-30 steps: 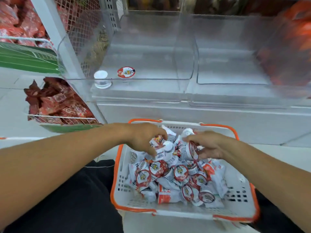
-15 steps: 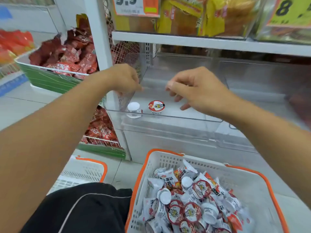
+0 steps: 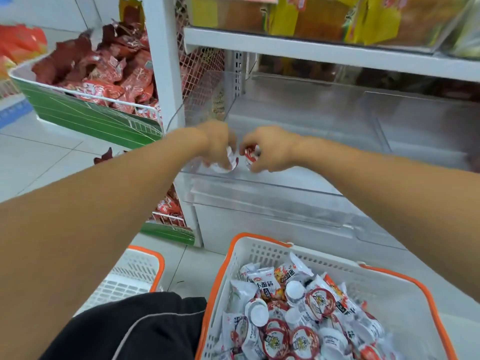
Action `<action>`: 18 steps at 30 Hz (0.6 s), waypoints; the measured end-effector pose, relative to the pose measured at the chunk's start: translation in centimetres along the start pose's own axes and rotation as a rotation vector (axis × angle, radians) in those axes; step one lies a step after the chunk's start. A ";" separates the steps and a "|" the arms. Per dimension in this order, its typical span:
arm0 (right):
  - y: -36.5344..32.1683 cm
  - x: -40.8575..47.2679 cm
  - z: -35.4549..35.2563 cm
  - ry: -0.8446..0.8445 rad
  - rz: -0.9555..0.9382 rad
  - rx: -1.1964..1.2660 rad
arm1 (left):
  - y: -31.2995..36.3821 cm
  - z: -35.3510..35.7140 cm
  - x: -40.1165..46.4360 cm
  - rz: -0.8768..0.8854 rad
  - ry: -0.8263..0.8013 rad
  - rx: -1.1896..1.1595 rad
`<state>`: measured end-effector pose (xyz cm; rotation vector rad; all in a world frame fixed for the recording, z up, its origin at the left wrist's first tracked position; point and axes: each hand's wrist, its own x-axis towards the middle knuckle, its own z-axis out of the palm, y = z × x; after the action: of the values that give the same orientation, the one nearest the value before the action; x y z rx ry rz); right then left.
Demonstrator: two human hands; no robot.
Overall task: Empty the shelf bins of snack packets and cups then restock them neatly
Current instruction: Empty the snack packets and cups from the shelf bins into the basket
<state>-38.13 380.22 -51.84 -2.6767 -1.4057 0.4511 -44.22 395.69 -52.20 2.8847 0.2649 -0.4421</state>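
Both hands reach into the front left corner of a clear plastic shelf bin (image 3: 298,188). My left hand (image 3: 218,144) curls round a small white cup (image 3: 230,162) held low in the bin. My right hand (image 3: 270,149) grips a red-and-white cup (image 3: 250,155) beside it. The two cups nearly touch. Whatever stands on the bin floor under the hands is hidden. Below, a white basket with an orange rim (image 3: 389,289) holds several small cups and snack packets (image 3: 298,315).
A second clear bin (image 3: 420,131) sits to the right. Red snack packets (image 3: 104,71) fill a green-fronted wire basket on the left. Another white and orange basket (image 3: 130,279) lies on the floor. Yellow packets (image 3: 337,16) fill the shelf above.
The hands left the basket with cups, rose to the bin's rim, and have now dropped into its front left corner. The two cups seen standing there are now covered.
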 end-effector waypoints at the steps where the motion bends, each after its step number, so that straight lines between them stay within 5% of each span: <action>1: -0.4 -2.3 -1.4 0.108 -0.039 0.020 | 0.5 -0.7 -1.2 0.042 0.119 -0.107; 3: -1.0 -8.1 -3.8 0.305 -0.095 0.087 | 2.6 -2.3 -4.7 0.169 0.319 -0.347; 6: -1.2 -17.0 -4.9 0.300 -0.137 0.268 | 6.4 -3.8 -10.8 0.352 0.235 -0.562; 13: 3.7 -25.8 6.5 0.052 0.060 0.632 | 15.0 5.5 -11.1 0.583 -0.054 0.006; 18: 7.9 -27.2 18.9 -0.193 0.517 0.629 | 15.1 18.9 -9.2 0.350 -0.333 0.187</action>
<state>-52.01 352.35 -65.60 -2.4487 -0.4386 1.0140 -54.96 375.42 -64.26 2.8798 -0.3463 -0.9009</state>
